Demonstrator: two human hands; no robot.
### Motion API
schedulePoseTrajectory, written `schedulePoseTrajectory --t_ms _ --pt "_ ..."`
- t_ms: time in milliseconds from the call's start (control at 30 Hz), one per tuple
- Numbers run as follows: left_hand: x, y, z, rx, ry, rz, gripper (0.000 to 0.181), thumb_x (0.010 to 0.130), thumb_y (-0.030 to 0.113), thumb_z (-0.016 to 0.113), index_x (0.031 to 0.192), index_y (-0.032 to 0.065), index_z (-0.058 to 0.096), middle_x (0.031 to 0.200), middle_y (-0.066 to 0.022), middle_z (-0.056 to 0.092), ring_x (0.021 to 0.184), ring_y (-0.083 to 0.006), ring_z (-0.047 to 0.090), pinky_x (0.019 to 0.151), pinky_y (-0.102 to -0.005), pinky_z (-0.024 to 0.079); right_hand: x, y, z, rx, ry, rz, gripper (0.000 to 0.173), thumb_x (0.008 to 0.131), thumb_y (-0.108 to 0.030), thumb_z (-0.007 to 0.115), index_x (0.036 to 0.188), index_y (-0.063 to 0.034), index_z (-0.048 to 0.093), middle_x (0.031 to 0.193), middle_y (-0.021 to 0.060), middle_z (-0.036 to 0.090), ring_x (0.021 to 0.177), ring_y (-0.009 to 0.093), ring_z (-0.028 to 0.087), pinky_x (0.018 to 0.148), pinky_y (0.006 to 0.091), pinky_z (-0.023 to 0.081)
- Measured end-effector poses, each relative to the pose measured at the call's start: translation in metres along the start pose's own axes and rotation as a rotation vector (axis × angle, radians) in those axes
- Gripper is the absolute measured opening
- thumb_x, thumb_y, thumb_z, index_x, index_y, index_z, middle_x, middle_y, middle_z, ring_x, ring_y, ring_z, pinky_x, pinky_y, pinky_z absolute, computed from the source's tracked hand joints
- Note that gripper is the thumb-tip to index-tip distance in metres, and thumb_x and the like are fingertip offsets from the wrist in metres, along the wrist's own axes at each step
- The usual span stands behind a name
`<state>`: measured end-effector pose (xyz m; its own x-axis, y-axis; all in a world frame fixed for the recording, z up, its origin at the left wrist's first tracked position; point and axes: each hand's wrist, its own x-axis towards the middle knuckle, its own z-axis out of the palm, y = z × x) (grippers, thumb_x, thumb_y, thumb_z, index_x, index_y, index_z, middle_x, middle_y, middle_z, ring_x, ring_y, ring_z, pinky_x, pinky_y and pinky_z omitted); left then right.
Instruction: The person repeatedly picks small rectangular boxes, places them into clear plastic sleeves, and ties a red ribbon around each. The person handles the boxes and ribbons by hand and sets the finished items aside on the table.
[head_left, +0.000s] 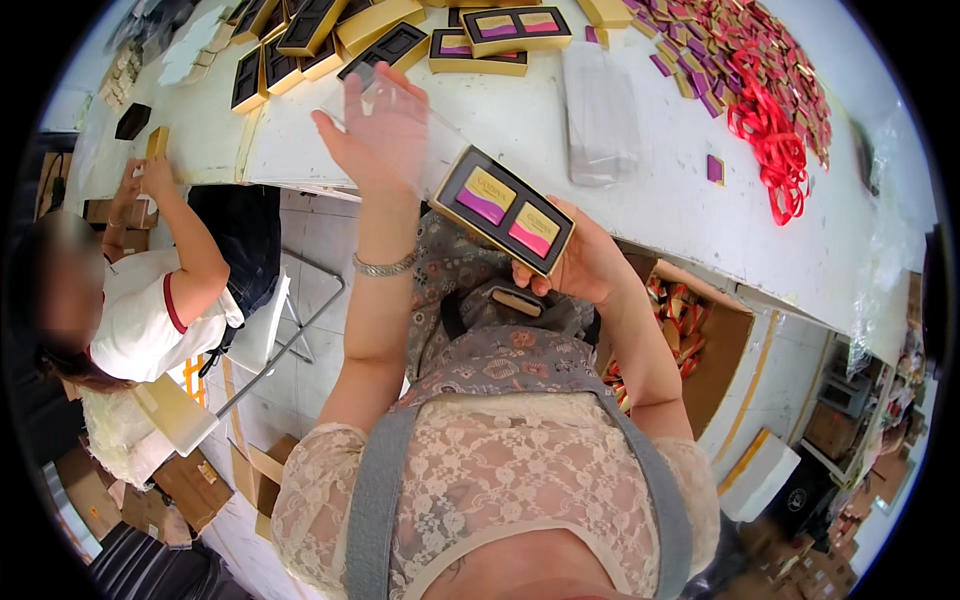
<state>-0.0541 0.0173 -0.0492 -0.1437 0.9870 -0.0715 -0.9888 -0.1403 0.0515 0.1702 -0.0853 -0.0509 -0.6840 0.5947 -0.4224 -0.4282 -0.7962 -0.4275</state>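
Note:
My right hand (577, 262) grips the lower right end of a gold-edged chocolate box (491, 234) above my lap. In its black insert sit two wrapped chocolate squares, one gold and purple (484, 196), the other gold and pink (534, 229); the lettering reads Godiva. My left hand (382, 150) is raised over the table's front edge, fingers apart. A clear plastic sleeve (442, 139) lies across its palm and fingers and reaches to the box's upper left corner. Whether the fingers pinch the film cannot be made out.
Clear plastic sleeves (600, 112) lie stacked on the white table (517, 112). Filled boxes (517, 30) and empty-insert boxes (307, 30) stand at the back. Right are heaped wrapped chocolates (742, 45) and red ribbon (772, 150). A seated person (165, 307) works at left.

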Motion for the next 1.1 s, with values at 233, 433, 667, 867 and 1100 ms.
schedulePoseTrajectory --t_ms 233,433,667,867,1100 --pt "-0.011 -0.013 0.012 0.472 -0.101 0.218 0.057 0.086 0.063 0.044 0.118 0.0158 0.048 0.122 -0.016 0.049 0.104 -0.0298 0.051 0.087 -0.0473 0.043 0.009 0.011 -0.008 0.152 -0.044 -0.122 0.052 0.095 -0.049 0.032 0.112 -0.0051 0.054 0.082 0.0126 0.064 0.072 0.024 0.065 0.053 0.0303 0.053" --pt "-0.005 -0.018 0.023 0.647 -0.197 0.271 0.064 0.084 0.071 0.037 0.122 0.0197 0.042 0.12 -0.0159 0.048 0.104 -0.0308 0.05 0.087 -0.0494 0.043 0.008 0.007 0.006 -0.013 0.064 -0.224 0.051 0.097 -0.046 0.026 0.113 -0.0049 0.052 0.087 0.011 0.063 0.072 0.022 0.063 0.053 0.0299 0.052" --pt "-0.016 -0.026 0.011 0.668 -0.17 0.058 0.064 0.086 0.067 0.041 0.119 0.0121 0.048 0.119 -0.0204 0.053 0.1 -0.031 0.056 0.082 -0.0476 0.049 0.011 0.018 0.022 0.006 0.131 -0.206 0.058 0.097 -0.051 0.026 0.113 -0.002 0.052 0.082 0.0121 0.063 0.069 0.02 0.064 0.05 0.028 0.054" --pt "-0.036 -0.037 0.007 0.488 0.004 -0.078 0.071 0.088 0.066 0.034 0.13 0.0089 0.031 0.125 -0.0217 0.048 0.11 -0.0331 0.051 0.091 -0.0497 0.045 0.01 0.016 0.012 -0.23 -0.163 -0.5 0.091 0.084 -0.056 0.057 0.147 -0.0049 0.015 0.144 0.0139 0.033 0.127 0.025 0.039 0.097 0.0394 0.04" --pt "-0.105 -0.062 0.007 0.66 0.056 -0.341 0.056 0.095 0.051 0.035 0.125 0.0041 0.043 0.129 -0.0207 0.044 0.116 -0.0281 0.049 0.096 -0.0366 0.043 -0.003 0.004 0.021 -0.78 -0.073 -1.032 0.088 0.085 -0.028 0.066 0.147 -0.0016 0.01 0.151 0.0154 0.019 0.137 0.024 0.025 0.109 0.035 0.021"
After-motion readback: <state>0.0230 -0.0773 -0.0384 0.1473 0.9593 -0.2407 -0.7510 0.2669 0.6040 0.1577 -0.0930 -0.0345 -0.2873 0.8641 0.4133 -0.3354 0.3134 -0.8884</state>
